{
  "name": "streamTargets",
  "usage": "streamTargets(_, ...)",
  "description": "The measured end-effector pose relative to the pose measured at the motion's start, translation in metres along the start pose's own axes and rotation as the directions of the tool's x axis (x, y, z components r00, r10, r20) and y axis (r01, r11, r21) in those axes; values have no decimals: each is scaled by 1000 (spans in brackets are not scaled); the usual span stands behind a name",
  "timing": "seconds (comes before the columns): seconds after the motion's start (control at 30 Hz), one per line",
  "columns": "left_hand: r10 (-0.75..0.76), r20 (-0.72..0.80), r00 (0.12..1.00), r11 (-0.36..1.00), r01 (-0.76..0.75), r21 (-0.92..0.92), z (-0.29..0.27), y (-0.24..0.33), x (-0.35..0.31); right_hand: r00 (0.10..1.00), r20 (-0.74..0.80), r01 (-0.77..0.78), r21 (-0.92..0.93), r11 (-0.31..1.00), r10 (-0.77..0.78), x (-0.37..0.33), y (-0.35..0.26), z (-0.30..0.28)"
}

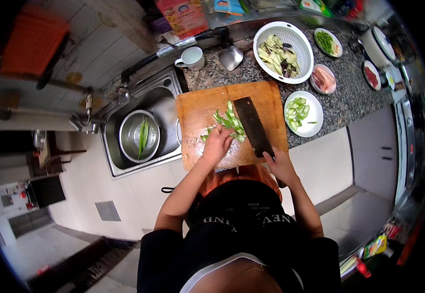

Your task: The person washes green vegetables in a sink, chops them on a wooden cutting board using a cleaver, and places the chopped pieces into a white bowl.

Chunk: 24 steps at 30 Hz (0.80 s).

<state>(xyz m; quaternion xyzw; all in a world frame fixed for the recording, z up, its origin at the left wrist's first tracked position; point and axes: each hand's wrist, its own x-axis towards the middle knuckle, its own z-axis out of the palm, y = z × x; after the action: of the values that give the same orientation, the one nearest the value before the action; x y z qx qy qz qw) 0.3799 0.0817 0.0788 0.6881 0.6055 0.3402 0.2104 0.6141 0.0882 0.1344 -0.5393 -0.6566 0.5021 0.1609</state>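
A wooden cutting board (197, 105) lies in front of me, with sliced green pepper (229, 119) spread over its middle. My left hand (217, 145) has its fingers bent and bunched on the near end of the slices. What lies under the fingertips is partly hidden. My right hand (282, 167) grips the handle of a dark cleaver (253, 127). The broad blade rests over the board just right of the slices, its far end beside them. On a white plate (315, 128) right of the board sit more green slices (296, 111).
Left of the board, a sink (116, 168) holds a metal bowl (126, 149) with long green pieces. A white mug (193, 57) and a metal ladle (231, 58) stand behind the board. Further right are a white colander (306, 68) of sliced eggplant and a bowl of meat (323, 79).
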Motion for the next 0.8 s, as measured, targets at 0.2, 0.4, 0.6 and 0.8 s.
streamTargets(0.2, -684, -114, 720, 391, 230, -891, -37, -15, -17, 997, 80, -7, -5, 1000, 7, 9, 16, -12)
streamTargets(0.4, -738, 93, 668, -388, -307, -869, -104, -55, -93, 987, 126, -111, 88, 990, 100, 20, -3, -1)
streamTargets(0.6, -898, -11, 439, -254, -540, -802, -169, -141, -233, 978, 126, -183, 134, 974, 167, 34, -14, 30)
streamTargets(0.8, -996, 76, -43, -42, -521, -853, -241, -252, -360, 975, -65, -204, 126, 971, 213, 45, -31, 71)
